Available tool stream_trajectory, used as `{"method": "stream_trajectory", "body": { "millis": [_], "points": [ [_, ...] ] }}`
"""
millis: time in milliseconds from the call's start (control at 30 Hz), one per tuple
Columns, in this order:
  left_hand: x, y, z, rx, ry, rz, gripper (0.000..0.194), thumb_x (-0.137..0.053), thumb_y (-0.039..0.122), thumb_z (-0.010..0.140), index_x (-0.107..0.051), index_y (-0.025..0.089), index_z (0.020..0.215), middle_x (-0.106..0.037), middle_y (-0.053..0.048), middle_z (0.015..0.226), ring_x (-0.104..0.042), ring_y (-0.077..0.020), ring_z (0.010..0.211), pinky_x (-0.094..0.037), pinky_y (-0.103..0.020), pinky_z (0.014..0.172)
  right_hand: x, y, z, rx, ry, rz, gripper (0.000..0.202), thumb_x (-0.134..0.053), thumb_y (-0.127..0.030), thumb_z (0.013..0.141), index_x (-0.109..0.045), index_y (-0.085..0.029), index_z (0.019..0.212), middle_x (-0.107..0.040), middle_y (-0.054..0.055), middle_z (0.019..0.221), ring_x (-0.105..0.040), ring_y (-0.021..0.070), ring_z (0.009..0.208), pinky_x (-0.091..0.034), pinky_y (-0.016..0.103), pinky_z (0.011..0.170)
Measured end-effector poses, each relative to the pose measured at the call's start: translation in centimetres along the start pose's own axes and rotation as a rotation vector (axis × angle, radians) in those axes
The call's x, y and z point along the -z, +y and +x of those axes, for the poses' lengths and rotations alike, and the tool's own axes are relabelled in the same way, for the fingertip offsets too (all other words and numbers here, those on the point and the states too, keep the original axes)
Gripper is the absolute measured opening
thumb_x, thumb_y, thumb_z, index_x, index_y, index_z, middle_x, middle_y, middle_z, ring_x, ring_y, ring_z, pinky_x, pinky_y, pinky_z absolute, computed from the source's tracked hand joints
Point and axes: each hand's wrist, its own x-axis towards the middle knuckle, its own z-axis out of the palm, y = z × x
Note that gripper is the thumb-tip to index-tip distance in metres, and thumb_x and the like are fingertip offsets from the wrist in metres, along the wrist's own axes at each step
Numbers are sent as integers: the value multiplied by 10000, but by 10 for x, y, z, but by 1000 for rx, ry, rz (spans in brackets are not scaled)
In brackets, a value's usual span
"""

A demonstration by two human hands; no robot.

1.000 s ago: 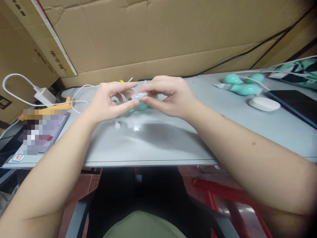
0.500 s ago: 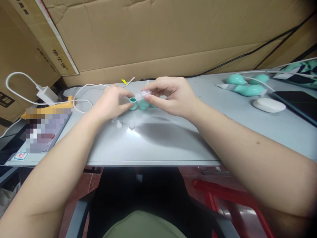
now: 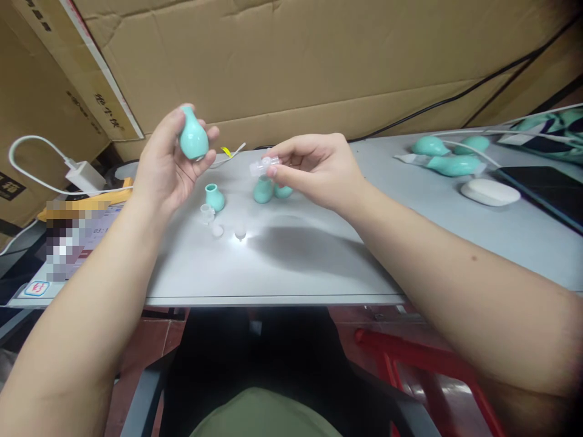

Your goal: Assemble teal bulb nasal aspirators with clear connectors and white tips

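Note:
My left hand [image 3: 161, 161] is raised above the table's back left, fingers curled round a teal rubber squeeze bulb [image 3: 194, 138] with its narrow neck upward. Between the thumb and fingertips of my right hand [image 3: 319, 167] is a small clear plastic connector [image 3: 263, 166]. Just below the connector, a teal bulb [image 3: 263, 192] stands on the table, and another teal bulb [image 3: 283, 191] is partly hidden by my right hand. Below my left hand stands an open-mouthed teal bulb [image 3: 215, 199], with a clear plastic piece [image 3: 207, 212] at its near side.
Two small whitish pieces [image 3: 217, 230] lie near the middle of the table [image 3: 291, 279]. To the right are several teal bulbs [image 3: 455, 164], a white rounded case [image 3: 489, 192] and a dark phone [image 3: 546, 197]. A screen device [image 3: 86, 243] and white charger [image 3: 86, 177] are at left; cardboard [image 3: 296, 73] stands behind.
My left hand has lifted a teal bulb off the table, up and to the left, uncovering the bulb and clear piece behind it. My right hand stays nearly in place with the connector.

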Motion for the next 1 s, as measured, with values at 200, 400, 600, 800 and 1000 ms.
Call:
{"method": "stream_trajectory", "body": {
  "millis": [200, 400, 600, 800, 1000],
  "points": [
    [-24, 20, -23, -424, -193, 487, 275, -807, 457, 918, -886, 219, 1028, -862, -35, 995, -780, -198, 905, -619, -372, 804, 1, -2, 3, -45, -56, 81, 390, -1089, -486, 821, -865, -200, 962, -801, 22, 792, -696, 141, 642, -622, 291, 597],
    [-29, 30, -29, -540, -231, 502, 235, -777, 376, 944, -919, 237, 1069, -886, -45, 1041, -800, -208, 935, -625, -344, 863, 3, -2, 1, -23, -61, 62, 421, -1079, -524, 834, -875, -185, 977, -810, 40, 818, -715, 139, 663, -620, 276, 609],
    [-32, 29, -29, -523, -245, 560, 229, -732, 376, 987, -904, 236, 1044, -876, -37, 985, -793, -205, 887, -604, -338, 829, 1, -4, -1, 36, -80, 23, 401, -1038, -527, 885, -895, -183, 1033, -835, 51, 861, -763, 158, 685, -660, 290, 624],
    [-32, 22, -27, -630, -225, 585, 223, -728, 381, 1016, -884, 225, 980, -826, -38, 926, -750, -195, 817, -566, -323, 753, -2, -3, -5, 82, -82, -40, 385, -1014, -554, 899, -897, -224, 1059, -881, 54, 982, -820, 201, 829, -728, 328, 743],
    [-33, 19, -28, -616, -212, 607, 230, -716, 374, 1043, -896, 232, 1054, -847, -48, 1029, -778, -208, 905, -596, -329, 812, -1, 3, -4, 152, -121, -49, 261, -965, -439, 966, -876, -241, 1109, -885, 28, 1013, -793, 152, 836, -692, 268, 765]
  ]
}}
